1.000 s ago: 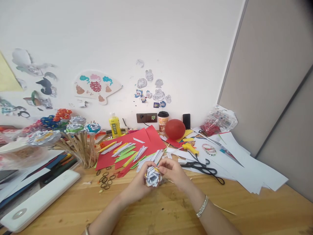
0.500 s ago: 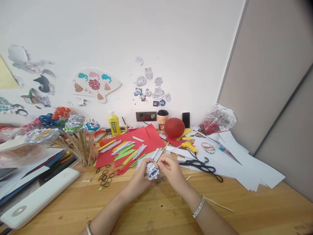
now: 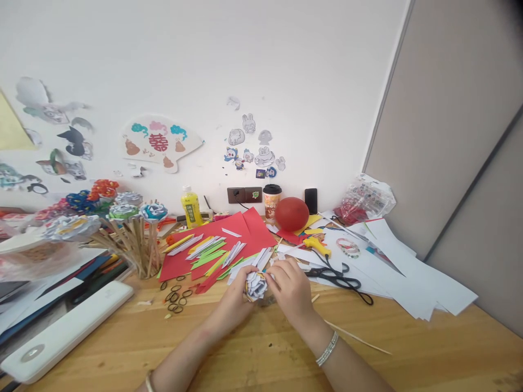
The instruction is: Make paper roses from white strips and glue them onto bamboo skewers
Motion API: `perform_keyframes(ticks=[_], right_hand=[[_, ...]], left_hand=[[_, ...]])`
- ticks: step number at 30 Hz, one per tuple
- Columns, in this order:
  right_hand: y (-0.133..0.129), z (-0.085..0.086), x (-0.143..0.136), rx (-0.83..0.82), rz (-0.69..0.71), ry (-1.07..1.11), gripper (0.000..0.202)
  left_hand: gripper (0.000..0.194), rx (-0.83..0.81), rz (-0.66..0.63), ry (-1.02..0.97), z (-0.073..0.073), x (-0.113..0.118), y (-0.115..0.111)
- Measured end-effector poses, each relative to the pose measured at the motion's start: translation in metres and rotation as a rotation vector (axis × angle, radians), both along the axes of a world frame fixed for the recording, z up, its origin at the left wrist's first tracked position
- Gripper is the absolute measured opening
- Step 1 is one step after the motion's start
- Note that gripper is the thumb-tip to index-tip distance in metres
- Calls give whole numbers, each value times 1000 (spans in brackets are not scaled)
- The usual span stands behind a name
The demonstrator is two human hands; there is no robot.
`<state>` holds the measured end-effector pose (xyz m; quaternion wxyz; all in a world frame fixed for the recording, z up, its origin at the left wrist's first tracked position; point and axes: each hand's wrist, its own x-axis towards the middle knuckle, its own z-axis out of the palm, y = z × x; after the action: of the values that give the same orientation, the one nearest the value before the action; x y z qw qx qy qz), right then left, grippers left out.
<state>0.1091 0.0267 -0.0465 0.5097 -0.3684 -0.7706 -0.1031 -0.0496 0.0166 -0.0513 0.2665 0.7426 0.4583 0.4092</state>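
A white folded-paper flower (image 3: 256,286) with a few yellow edges is held above the wooden table. My left hand (image 3: 237,294) wraps round its left side. At its right edge, my right hand (image 3: 289,286) has its fingers pinched together against the paper; whether a separate strip lies between them is too small to tell. Just behind the hands, folded strips in white (image 3: 233,254), green (image 3: 208,258) and yellow lie on red paper (image 3: 267,231).
Black scissors (image 3: 337,279) and a yellow glue gun (image 3: 317,245) lie to the right, near white sheets (image 3: 412,272). Rubber bands (image 3: 175,298), sticks in a holder (image 3: 143,253) and a white device (image 3: 67,332) are on the left. A red balloon (image 3: 291,214) stands behind.
My right hand has turned and shifted slightly, its fingers now closer against the flower's right edge. The flower has tilted a little and moved slightly right in my left hand.
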Motion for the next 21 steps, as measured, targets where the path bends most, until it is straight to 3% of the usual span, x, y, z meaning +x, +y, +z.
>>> perform_keyframes(ticks=[21], right_hand=[[5,-3,-2,-34,29,-22,21]], left_hand=[[50,19,-29,22,-2,-1,1]])
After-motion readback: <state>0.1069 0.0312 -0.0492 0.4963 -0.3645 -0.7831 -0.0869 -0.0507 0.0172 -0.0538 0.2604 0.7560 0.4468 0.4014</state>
